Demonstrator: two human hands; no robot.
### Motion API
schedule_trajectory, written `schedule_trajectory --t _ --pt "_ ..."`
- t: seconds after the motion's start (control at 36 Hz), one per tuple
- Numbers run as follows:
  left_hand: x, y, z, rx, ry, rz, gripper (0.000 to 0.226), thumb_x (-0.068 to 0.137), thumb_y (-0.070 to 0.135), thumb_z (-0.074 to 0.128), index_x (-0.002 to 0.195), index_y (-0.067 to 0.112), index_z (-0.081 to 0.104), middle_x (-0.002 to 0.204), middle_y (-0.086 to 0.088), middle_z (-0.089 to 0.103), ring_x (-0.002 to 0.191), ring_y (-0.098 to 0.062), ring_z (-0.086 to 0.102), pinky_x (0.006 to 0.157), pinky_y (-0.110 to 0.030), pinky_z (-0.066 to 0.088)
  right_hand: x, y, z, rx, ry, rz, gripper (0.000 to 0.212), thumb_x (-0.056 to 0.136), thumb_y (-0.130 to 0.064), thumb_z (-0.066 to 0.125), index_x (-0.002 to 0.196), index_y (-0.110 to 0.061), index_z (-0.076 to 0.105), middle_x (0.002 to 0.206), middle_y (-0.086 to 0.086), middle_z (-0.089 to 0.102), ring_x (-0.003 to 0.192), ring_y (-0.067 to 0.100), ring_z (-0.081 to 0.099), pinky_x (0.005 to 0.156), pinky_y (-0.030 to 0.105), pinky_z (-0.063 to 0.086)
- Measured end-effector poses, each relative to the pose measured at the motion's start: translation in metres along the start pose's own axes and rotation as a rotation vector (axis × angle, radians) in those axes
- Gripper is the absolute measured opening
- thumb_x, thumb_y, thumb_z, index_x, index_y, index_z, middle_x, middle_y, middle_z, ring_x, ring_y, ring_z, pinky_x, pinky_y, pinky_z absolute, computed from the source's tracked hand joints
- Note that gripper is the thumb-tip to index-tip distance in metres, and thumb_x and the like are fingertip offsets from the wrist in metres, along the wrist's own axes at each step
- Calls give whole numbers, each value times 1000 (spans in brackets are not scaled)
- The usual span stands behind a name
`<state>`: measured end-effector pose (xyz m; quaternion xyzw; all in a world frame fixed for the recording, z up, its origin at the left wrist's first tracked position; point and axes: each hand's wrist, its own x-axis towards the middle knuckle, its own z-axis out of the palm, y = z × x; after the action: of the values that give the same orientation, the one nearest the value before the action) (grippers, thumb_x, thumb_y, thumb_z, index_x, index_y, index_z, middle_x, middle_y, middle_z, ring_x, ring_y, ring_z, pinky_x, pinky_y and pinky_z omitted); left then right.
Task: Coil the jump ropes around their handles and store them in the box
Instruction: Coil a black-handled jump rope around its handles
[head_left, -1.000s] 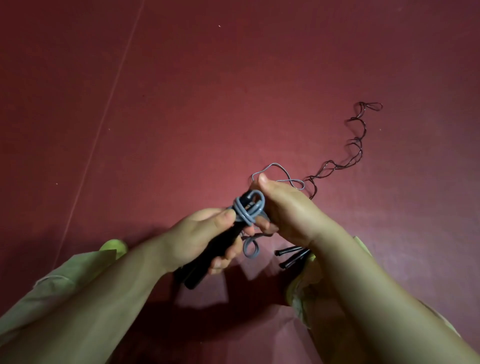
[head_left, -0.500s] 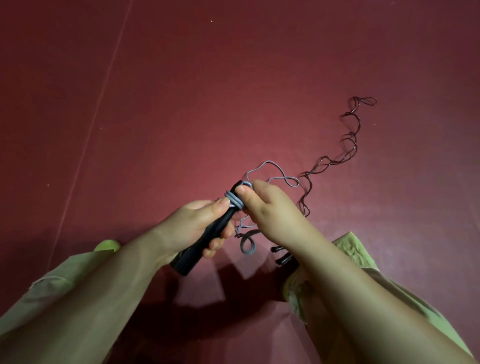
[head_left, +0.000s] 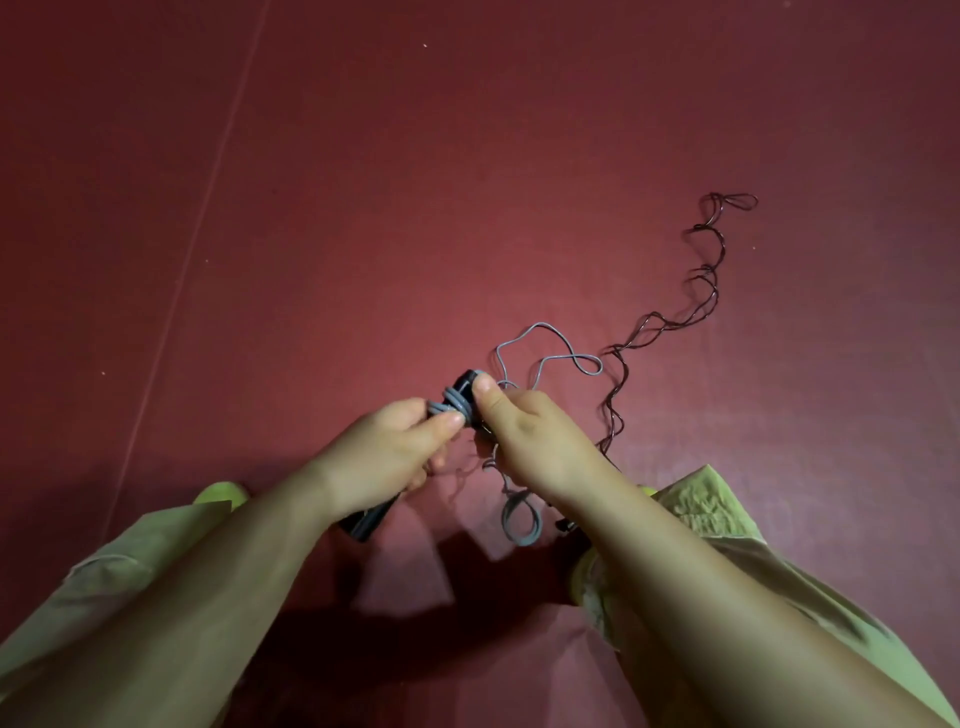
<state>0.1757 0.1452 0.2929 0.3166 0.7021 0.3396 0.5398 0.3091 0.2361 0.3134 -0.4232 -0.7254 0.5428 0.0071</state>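
Observation:
My left hand (head_left: 387, 457) grips the black handles (head_left: 370, 519) of a jump rope, thumb pressing on grey rope coils (head_left: 449, 404) wound near the top end. My right hand (head_left: 530, 431) holds the grey rope against the handle tip, its thumb on the black end. Loose grey rope (head_left: 550, 353) loops on the floor beyond my hands, and a small grey loop (head_left: 519, 522) hangs below my right wrist. A second, dark thin jump rope (head_left: 696, 312) lies kinked across the floor to the right. No box is in view.
The floor (head_left: 467, 182) is a dark red mat with a pale seam line (head_left: 208, 176) running diagonally on the left. My knees in light green trousers (head_left: 717, 514) frame the bottom corners. Black handle ends (head_left: 563, 525) of the dark rope peek out under my right forearm.
The grey coils have been pulled tighter onto the handle. My right thumb moved up onto the handle tip, and my left hand slid higher up the handles.

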Motion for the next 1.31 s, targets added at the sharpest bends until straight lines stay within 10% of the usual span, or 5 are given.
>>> schedule_trajectory --t 0.14,0.42,0.61,0.97,1.31 --pt "-2 -3 1 510 147 157 21 92 38 52 91 17 56 87 2 59 85 -21 54 80 -37 44 5 8 6 94 -44 109 45 99 -45 43 63 -19 47 57 1 44 43 11 29 43 23 26" --pt "-2 4 -3 17 -61 18 8 90 13 59 84 18 55 51 12 58 50 -8 48 49 -25 40 9 11 10 199 19 28 37 100 -38 46 71 -15 49 43 -12 35 40 4 26 40 19 24" --pt "-3 3 -2 261 33 -4 33 79 31 67 109 25 55 65 7 55 56 -13 51 57 -27 41 5 8 15 152 39 23 39 98 -43 46 67 -21 54 37 -18 42 36 -2 38 43 11 26" --pt "-17 -1 -10 -716 -499 -285 61 36 31 91 86 9 66 52 1 47 33 -7 40 36 -14 33 9 0 2 486 125 -27 40 102 -40 40 70 -15 42 55 -4 32 45 7 24 42 21 18" --pt "-3 -17 -2 503 131 42 27 67 41 65 72 20 48 60 1 56 59 -23 58 55 -35 46 8 13 19 305 -32 250 45 100 -52 32 74 -17 45 57 -1 46 39 11 39 48 24 34"
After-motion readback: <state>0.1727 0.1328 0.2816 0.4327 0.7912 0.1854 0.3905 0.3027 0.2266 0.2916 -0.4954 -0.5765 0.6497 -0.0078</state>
